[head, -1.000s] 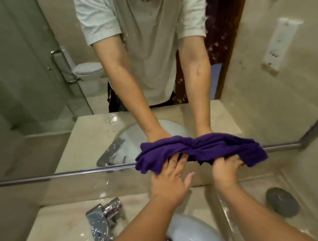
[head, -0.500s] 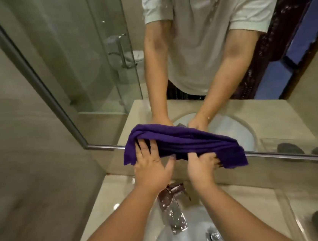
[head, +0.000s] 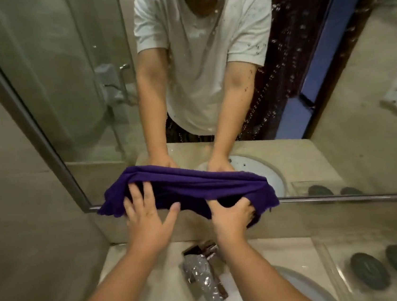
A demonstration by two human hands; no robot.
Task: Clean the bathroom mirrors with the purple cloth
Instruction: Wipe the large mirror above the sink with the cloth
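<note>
The scene is dimly and evenly lit, with a greenish-beige cast; no light source is seen. Straight lines are bowed toward the edges by the wide lens. Water droplets fleck the mirror [head: 304,46]. Soft blur is seen on the tap [head: 202,278].

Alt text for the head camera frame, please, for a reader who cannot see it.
Two bare hands press a purple cloth against the bottom edge of a bathroom mirror: the left hand flat with spread fingers, the right hand gripping the cloth. Below are a chrome faucet and white sink.
</note>
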